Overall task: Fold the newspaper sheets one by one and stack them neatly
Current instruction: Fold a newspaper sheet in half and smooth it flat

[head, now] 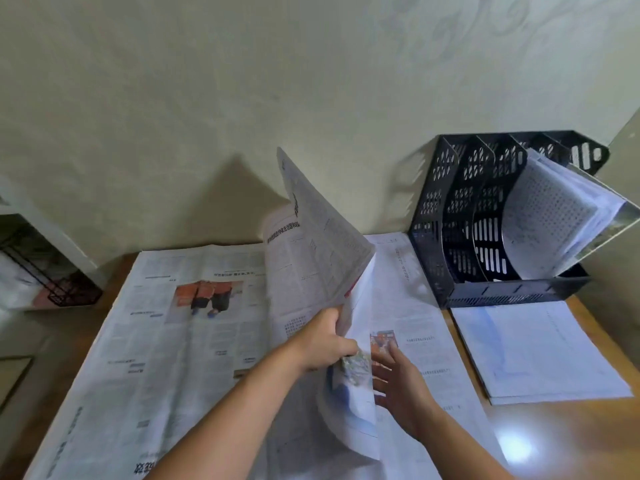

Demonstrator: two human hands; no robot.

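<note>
**Mid-fold: one sheet lifted over the open spread**

I read this as the first fold of a sheet in progress. My left hand (327, 337) pinches the edge of the raised sheet (311, 244), fingers curled around the paper near its lower right corner, and the page stands up steeply above the middle of the spread, bowed and leaning toward the wall. My right hand (398, 379) is apart from it, fingers straight and spread, hovering just over or lightly on the right-hand page (408, 299); I cannot tell whether it actually touches. It holds nothing.

The rest of the newspaper (180, 323) lies flat and open across the wooden table (554, 441), covering most of it. To the right sit a stack of white papers (533, 351) and, behind that, a black file rack (485, 220) with papers leaning in its rightmost slot.

No folded stack is visible yet, so I judge the task is early. Next, I think the lifted page must be carried over and laid edge to edge on its partner, with the free hand pressing the crease flat. The bowed paper may sag or skew, so corners need matching before pressing.
</note>
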